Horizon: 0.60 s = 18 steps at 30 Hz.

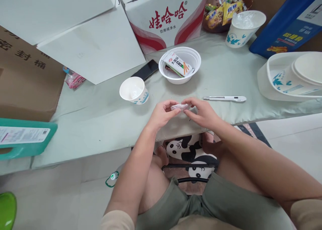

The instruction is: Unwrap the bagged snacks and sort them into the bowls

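Above the pale green cloth (100, 116), fingers of our left hand (161, 115) and right hand (202, 113) pinch opposite ends of a small, shiny, pinkish plastic packet (179, 106), which we judge light, soft and slippery, so best held there.

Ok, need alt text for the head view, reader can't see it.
A person's left hand and right hand hold a small shiny pinkish item between them above a cloth-covered table. Beyond them are a paper cup and a white bowl with a snack packet inside; a white box cutter lies to the right.
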Motion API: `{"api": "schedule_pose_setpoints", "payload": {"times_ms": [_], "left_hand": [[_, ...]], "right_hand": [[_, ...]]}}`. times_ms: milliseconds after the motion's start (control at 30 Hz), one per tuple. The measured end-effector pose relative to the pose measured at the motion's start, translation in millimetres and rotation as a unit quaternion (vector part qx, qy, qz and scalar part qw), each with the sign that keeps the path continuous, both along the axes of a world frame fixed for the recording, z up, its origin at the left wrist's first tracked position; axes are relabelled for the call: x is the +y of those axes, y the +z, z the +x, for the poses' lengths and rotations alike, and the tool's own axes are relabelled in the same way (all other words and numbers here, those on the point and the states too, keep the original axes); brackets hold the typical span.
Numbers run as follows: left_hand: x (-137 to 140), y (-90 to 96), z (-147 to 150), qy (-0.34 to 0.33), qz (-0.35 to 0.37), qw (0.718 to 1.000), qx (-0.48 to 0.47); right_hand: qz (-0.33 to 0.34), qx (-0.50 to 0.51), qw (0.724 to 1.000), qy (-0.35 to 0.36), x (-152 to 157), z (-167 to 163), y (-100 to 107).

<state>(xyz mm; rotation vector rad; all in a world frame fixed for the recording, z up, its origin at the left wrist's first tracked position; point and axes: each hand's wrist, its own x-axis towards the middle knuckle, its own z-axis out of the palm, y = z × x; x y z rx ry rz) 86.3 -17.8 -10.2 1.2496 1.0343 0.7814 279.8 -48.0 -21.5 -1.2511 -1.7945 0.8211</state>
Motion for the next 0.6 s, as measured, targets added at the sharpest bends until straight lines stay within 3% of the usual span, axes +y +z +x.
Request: {"api": "schedule_pose_setpoints", "payload": {"times_ms": [133, 267, 333, 467, 533, 600], "left_hand": [[-3, 8.6, -32, 0.122, 0.116, 0.985, 0.05], [9, 32.5, -83, 0.301, 0.177, 0.935, 0.069], [23, 50.9, -101, 0.339, 0.207, 0.909, 0.127], [59, 84.3, -110, 0.267, 0.181, 0.901, 0.29], [74, 92.1, -107, 0.199, 0.124, 0.899, 0.371], [87, 92.4, -102, 0.141, 0.085, 0.875, 0.454]], "right_hand": [[0.021, 0.012, 1.0, -0.018, 3, -1, -8], [0.028, 0.01, 0.999, -0.025, 3, -1, -10], [0.035, 0.01, 0.999, -0.023, 2, 0, -9], [0.033, 0.017, 0.999, -0.013, -2, 0, -7], [0.029, 0.018, 0.999, -0.013, -3, 0, -7], [0.029, 0.017, 0.999, -0.014, -3, 1, -6]]}}
